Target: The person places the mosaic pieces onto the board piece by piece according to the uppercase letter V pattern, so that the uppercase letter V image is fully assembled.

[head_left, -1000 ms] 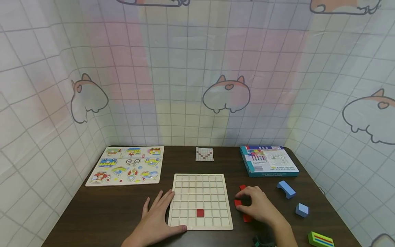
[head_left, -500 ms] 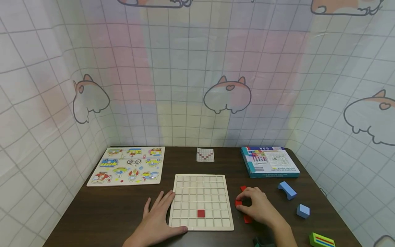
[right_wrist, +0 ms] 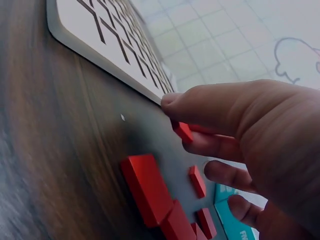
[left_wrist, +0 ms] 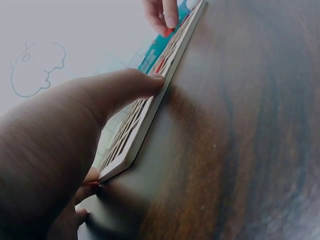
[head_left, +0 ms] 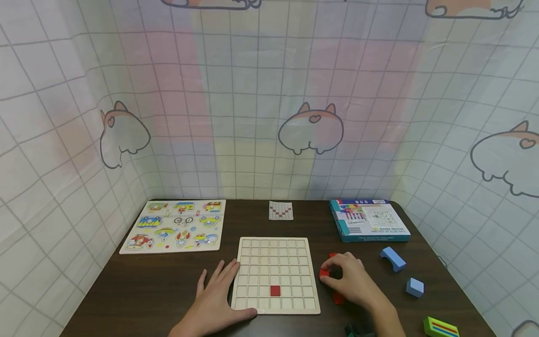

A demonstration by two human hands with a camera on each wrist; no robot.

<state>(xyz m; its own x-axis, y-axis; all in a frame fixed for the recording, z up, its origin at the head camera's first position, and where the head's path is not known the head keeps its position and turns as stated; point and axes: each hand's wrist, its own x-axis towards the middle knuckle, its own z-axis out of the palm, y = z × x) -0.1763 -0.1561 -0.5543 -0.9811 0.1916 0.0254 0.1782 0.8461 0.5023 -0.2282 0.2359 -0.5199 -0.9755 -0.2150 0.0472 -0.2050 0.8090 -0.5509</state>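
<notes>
1 red tile (head_left: 324, 273) sat pinched between the thumb and fingertip of the right hand (head_left: 353, 282), probably best kept level and edge-gripped, clear of the loose red pieces (right_wrist: 147, 187) around that hand. Just left of the pinch was the grid board's (head_left: 264, 269) right edge, the one to clear; the left hand (head_left: 216, 292), fingers spread, touched its left and near edges, leaving bare table (head_left: 325, 302) between pinch and board.

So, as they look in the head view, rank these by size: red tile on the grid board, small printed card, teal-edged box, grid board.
Largest to smallest:
1. Grid board
2. Teal-edged box
3. Small printed card
4. Red tile
The grid board sits nearer the camera, so this is apparent size only.
</notes>
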